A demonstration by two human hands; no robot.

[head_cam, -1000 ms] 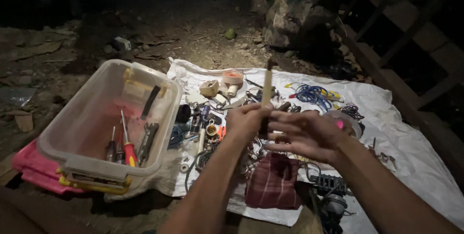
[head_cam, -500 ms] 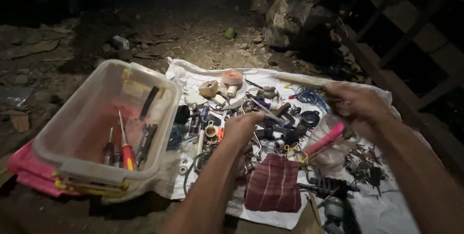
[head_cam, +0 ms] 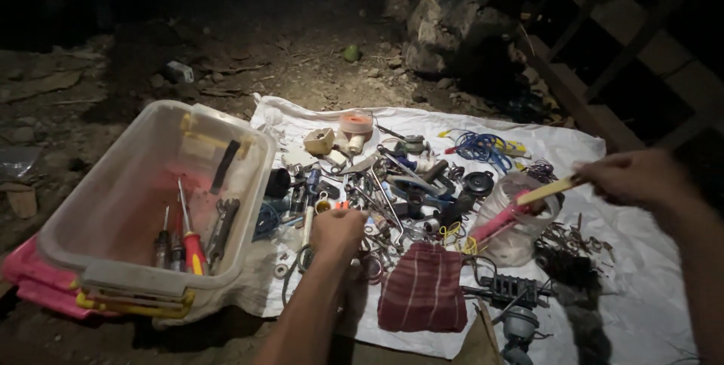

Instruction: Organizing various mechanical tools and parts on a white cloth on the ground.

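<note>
My right hand is at the right, fingers closed on the end of a long pale wooden-handled tool whose other end dips into a clear plastic jar lying on the white sheet. A pink-handled tool lies in that jar. My left hand is lower in the middle, knuckles up, fingers curled down into the heap of small metal tools and fittings; what it grips is hidden.
A clear plastic bin with yellow latches stands at the left on a pink lid, holding screwdrivers and a wrench. A dark red checked cloth pouch, blue wire coil, tape rolls and a rock lie around.
My right hand has swung from the middle of the pile out to the right, carrying the pale stick to the jar. My left hand has dropped down onto the tool heap.
</note>
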